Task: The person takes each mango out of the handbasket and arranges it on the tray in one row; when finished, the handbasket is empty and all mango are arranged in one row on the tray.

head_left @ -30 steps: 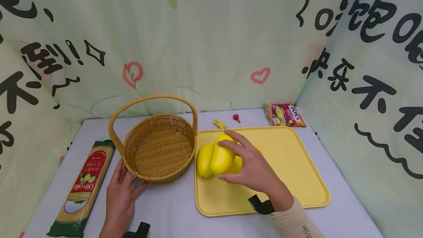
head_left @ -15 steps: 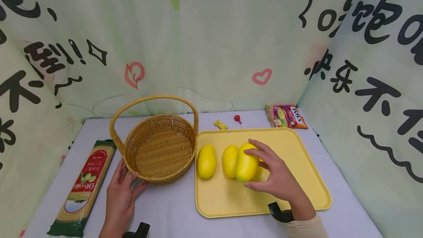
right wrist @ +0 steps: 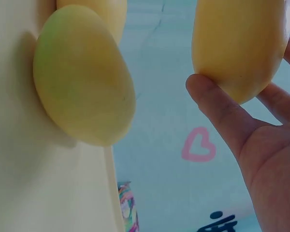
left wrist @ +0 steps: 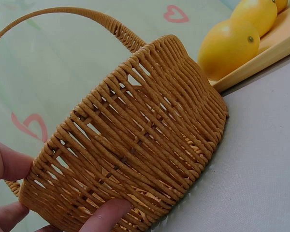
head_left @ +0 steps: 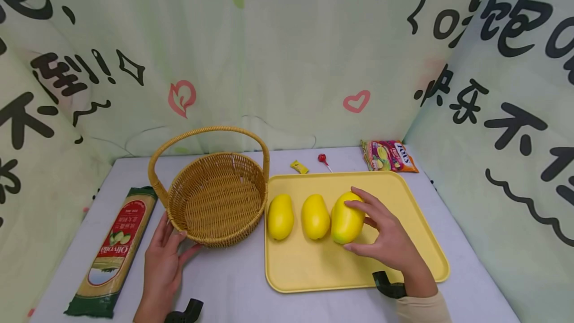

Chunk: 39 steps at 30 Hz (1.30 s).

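Observation:
A yellow mango [head_left: 348, 217] with a greenish end is pinched between the thumb and fingers of my right hand [head_left: 389, 238]. In the right wrist view the held mango [right wrist: 239, 43] is apart from the tray mango [right wrist: 82, 77] beside it. Two more mangoes, a left one [head_left: 280, 217] and a middle one [head_left: 316, 217], lie on the yellow tray [head_left: 323, 275]. At the front left of the wicker basket [head_left: 219, 203], my left hand [head_left: 166, 263] holds its edge. The left thumb [left wrist: 108, 212] lies against the woven outer wall.
A noodle-like long packet [head_left: 114, 250] lies left of the basket. Behind the tray are a small yellow wrapped candy [head_left: 299, 166], a red lollipop [head_left: 322, 158] and a colourful snack bag [head_left: 388, 156]. A printed curtain [head_left: 278, 64] encloses the table [head_left: 233, 283].
My right hand has carried the mango rightward across the tray, away from the left mango and then past the middle one. My left hand and the basket stay in place.

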Tool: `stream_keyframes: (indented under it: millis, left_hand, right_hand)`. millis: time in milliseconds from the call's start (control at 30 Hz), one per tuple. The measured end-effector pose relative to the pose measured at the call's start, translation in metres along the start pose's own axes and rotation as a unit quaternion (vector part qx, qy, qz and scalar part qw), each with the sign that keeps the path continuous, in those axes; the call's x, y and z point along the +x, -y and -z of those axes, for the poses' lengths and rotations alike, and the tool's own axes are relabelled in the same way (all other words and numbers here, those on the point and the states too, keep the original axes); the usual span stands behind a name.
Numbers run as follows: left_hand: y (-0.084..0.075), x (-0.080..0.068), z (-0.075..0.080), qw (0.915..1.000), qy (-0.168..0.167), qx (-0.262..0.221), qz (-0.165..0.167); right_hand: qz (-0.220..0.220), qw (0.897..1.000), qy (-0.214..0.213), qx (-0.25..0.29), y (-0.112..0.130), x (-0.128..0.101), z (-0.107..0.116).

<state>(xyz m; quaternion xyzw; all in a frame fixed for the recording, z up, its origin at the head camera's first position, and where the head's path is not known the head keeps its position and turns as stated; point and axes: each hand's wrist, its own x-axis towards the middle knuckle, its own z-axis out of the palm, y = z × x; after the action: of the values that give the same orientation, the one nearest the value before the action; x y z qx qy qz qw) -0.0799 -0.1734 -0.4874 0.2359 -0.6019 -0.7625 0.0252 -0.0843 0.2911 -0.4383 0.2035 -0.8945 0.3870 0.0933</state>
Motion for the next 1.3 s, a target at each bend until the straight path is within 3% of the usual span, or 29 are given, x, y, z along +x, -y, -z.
stream_keyframes:
  millis: [367, 833, 1300]
  left_hand:
    - [0.003, 0.001, 0.001, 1.0000, -0.001, 0.000, 0.005]
    - [0.003, 0.001, 0.001, 1.0000, 0.000, -0.006, 0.005]
    - [0.001, 0.000, 0.001, 1.0000, 0.000, -0.006, 0.003]
  right_hand:
    - [-0.003, 0.999, -0.018, 0.028, -0.022, -0.002, 0.003]
    - [-0.037, 0.997, -0.029, 0.060, -0.042, -0.006, 0.009]
    - [-0.089, 0.995, -0.033, 0.038, -0.062, -0.016, 0.016]
